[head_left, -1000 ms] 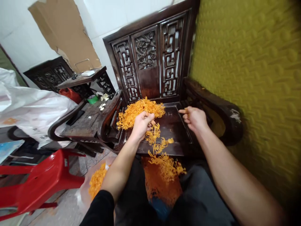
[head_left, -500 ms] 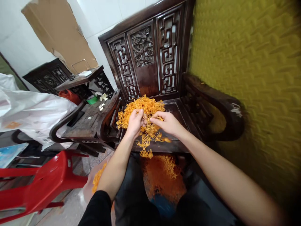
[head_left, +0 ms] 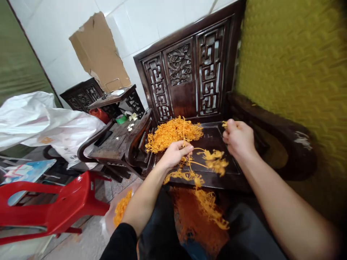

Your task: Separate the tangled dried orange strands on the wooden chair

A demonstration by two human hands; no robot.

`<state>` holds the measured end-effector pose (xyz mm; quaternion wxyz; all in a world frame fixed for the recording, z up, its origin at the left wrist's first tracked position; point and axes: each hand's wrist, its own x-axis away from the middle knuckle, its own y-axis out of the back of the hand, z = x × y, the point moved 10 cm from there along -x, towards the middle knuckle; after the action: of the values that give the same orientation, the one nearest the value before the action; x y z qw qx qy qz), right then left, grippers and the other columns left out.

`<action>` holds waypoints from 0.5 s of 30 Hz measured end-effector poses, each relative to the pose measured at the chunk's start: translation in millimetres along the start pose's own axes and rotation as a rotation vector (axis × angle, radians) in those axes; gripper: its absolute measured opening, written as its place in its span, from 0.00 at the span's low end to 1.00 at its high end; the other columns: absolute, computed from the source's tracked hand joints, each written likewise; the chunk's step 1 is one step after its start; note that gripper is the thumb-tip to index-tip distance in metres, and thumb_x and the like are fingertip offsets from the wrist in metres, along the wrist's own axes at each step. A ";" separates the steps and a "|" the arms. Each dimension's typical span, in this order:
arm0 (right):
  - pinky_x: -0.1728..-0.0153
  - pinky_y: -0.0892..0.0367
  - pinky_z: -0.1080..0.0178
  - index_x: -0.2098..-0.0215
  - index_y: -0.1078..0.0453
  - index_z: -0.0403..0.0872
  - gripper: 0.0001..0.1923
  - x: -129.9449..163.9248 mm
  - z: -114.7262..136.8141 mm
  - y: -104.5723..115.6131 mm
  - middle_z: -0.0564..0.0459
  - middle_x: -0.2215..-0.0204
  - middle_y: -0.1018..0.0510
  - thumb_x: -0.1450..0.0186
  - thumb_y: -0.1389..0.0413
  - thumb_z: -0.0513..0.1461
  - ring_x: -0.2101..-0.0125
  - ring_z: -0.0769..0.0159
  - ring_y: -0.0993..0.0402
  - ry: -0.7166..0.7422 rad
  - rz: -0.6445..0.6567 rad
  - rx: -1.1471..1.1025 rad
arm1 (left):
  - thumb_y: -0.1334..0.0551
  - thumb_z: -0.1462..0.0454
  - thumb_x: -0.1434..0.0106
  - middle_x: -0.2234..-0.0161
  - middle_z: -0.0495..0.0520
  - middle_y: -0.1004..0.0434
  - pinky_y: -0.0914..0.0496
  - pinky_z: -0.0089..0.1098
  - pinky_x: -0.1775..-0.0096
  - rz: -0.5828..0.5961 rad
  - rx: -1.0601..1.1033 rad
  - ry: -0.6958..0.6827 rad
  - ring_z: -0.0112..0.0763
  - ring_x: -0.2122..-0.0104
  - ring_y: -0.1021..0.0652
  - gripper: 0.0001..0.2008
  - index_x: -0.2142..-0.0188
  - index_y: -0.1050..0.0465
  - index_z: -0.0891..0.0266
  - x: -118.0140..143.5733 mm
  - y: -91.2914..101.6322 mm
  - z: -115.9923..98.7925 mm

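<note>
A heap of orange strands is piled on the seat of a dark carved chair, at its back left corner beside the armrest. The right half of the seat is left bare up to the front edge. A loose bunch is spread across the front of the seat and trails over the edge. The left hand is closed on strands of this bunch. The right hand is held as a fist, with a small tuft pinched at its top.

Even indoor light; edges warped, right side perhaps motion-blurred.
</note>
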<state>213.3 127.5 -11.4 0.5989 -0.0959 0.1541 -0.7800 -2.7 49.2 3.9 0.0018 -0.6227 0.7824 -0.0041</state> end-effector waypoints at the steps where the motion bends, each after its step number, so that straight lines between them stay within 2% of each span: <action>1: 0.85 0.55 0.70 0.71 0.39 0.49 0.16 -1.5 -0.8 5.7 0.60 0.80 0.35 0.34 0.40 0.47 0.85 0.75 0.46 -0.032 -0.028 -0.049 | 0.28 0.46 0.47 0.76 0.49 0.27 0.33 0.29 0.69 -0.008 0.025 -0.006 0.25 0.76 0.27 0.23 0.71 0.30 0.63 -0.2 1.4 -0.5; 3: 0.86 0.55 0.71 0.71 0.37 0.47 0.14 1.3 -0.3 6.6 0.55 0.74 0.27 0.35 0.38 0.44 0.84 0.76 0.39 -0.070 -0.009 -0.076 | 0.29 0.46 0.45 0.76 0.49 0.25 0.32 0.28 0.69 -0.049 0.067 -0.016 0.26 0.76 0.25 0.23 0.69 0.31 0.62 -2.2 8.6 0.4; 5: 0.86 0.54 0.72 0.69 0.34 0.46 0.13 10.5 -1.2 -9.1 0.52 0.71 0.24 0.38 0.35 0.43 0.83 0.76 0.37 -0.114 0.141 -0.080 | 0.30 0.45 0.44 0.76 0.48 0.24 0.32 0.28 0.71 -0.100 0.086 -0.011 0.27 0.76 0.24 0.24 0.66 0.34 0.61 -5.6 17.7 3.7; 7: 0.86 0.57 0.71 0.64 0.29 0.45 0.14 23.7 -2.6 -27.6 0.56 0.76 0.28 0.41 0.33 0.44 0.85 0.77 0.42 -0.149 0.296 -0.094 | 0.30 0.46 0.43 0.76 0.47 0.24 0.32 0.27 0.72 -0.141 0.098 -0.004 0.27 0.77 0.24 0.23 0.65 0.35 0.61 -9.0 24.8 6.1; 9: 0.85 0.60 0.71 0.58 0.26 0.44 0.20 35.6 -4.2 -40.7 0.62 0.82 0.38 0.42 0.32 0.48 0.86 0.78 0.48 -0.153 0.395 -0.050 | 0.30 0.47 0.42 0.76 0.47 0.25 0.32 0.26 0.74 -0.179 0.120 -0.014 0.27 0.77 0.24 0.23 0.64 0.36 0.60 -11.2 29.9 5.0; 11: 0.84 0.61 0.69 0.56 0.24 0.42 0.27 42.4 -6.5 -47.0 0.64 0.85 0.44 0.42 0.34 0.54 0.85 0.77 0.52 -0.120 0.429 0.070 | 0.29 0.50 0.42 0.77 0.47 0.25 0.34 0.24 0.75 -0.214 0.150 -0.028 0.26 0.77 0.24 0.22 0.64 0.36 0.61 -12.2 33.4 2.3; 15: 0.83 0.60 0.67 0.57 0.21 0.40 0.34 44.9 -16.2 -49.3 0.62 0.87 0.45 0.44 0.36 0.61 0.85 0.75 0.53 -0.099 0.410 0.301 | 0.29 0.53 0.41 0.75 0.47 0.25 0.34 0.24 0.76 -0.246 0.231 -0.005 0.25 0.79 0.23 0.19 0.64 0.35 0.61 -14.3 34.7 3.8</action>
<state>151.4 97.8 -10.6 0.7589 -0.0106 0.0230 -0.6507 -33.3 70.9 -0.2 0.0749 -0.7093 0.6948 -0.0925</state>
